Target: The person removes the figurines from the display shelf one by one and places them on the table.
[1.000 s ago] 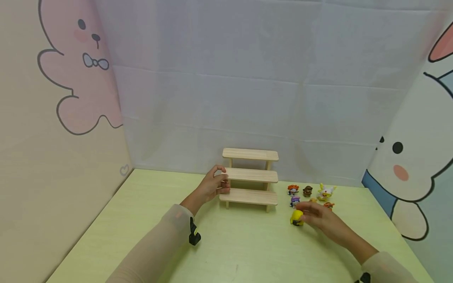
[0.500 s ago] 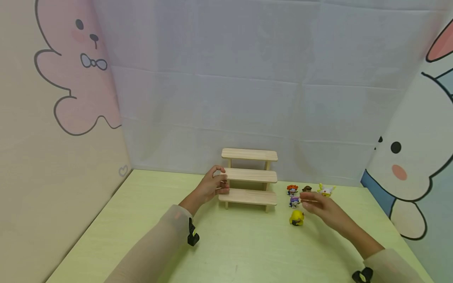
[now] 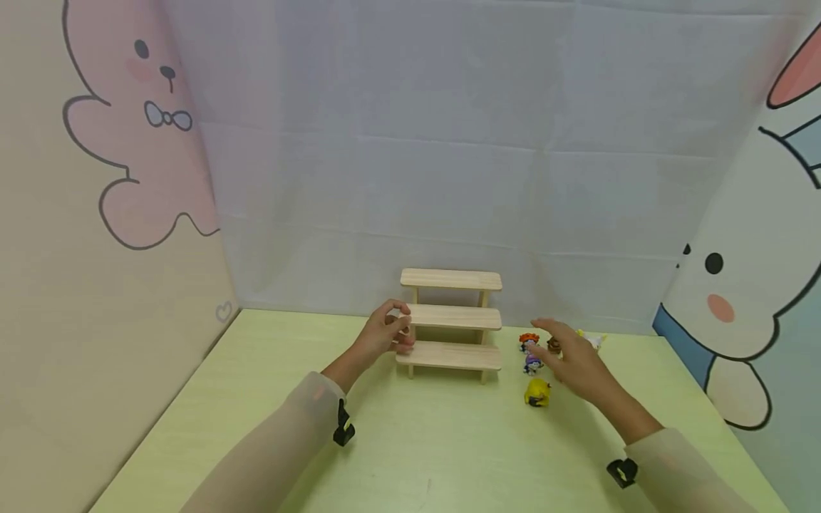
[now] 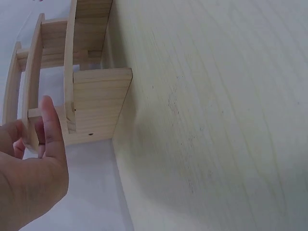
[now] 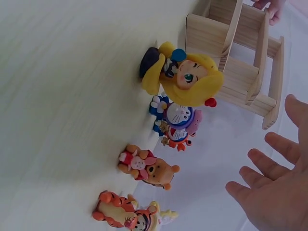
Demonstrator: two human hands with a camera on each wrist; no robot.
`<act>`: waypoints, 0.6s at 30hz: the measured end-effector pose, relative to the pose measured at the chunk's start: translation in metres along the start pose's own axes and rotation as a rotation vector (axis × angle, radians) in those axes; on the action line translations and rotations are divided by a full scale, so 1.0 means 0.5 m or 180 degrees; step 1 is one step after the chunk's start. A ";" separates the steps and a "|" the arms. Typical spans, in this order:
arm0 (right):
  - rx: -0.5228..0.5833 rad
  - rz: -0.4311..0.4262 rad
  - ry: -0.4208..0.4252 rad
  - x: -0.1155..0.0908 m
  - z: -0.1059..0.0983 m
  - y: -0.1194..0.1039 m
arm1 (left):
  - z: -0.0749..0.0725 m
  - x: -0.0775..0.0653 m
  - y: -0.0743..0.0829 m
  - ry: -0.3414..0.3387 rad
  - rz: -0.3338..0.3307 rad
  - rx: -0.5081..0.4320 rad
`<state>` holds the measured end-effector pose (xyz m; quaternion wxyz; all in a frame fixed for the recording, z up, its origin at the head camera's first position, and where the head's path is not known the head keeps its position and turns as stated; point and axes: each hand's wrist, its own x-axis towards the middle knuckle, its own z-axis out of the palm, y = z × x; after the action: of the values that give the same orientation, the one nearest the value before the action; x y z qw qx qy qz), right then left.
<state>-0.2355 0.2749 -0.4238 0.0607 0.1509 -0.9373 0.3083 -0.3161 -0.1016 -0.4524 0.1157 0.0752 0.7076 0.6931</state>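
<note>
My left hand (image 3: 377,336) grips the left end of a three-tier wooden display stand (image 3: 455,316); in the left wrist view its thumb and fingers lie around the end of the middle board (image 4: 32,82). Fingers spread and holding nothing, my right hand (image 3: 579,365) hovers over a group of small toy figurines right of the stand. Nearest the front is a yellow-haired girl figurine (image 5: 192,79). Behind it are a purple-hatted figurine (image 3: 532,365) and a red-topped one (image 3: 528,338). The right wrist view also shows a Pooh figurine (image 5: 159,169) and a Tigger figurine (image 5: 115,211), both hidden by my hand in the head view.
A brown figurine (image 3: 553,345) and a white-and-yellow figurine (image 3: 596,342) stand at the back of the group. The pale yellow table (image 3: 423,442) ends at a white cloth backdrop (image 3: 385,185). Side panels with a pink bear and a white rabbit flank it.
My right hand has let go of the yellow-haired figurine, which stays on the table, and has moved up and back over the other figurines. My left hand stays on the stand.
</note>
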 end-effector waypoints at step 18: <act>-0.0727 -0.0258 0.0144 0.015 0.021 -0.016 | -0.057 -0.029 -0.018 0.0591 0.0589 0.2699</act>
<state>-0.2402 0.2607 -0.4265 0.1110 0.1738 -0.9578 0.2001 -0.3093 -0.1333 -0.4600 -0.0520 0.1164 0.9270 0.3528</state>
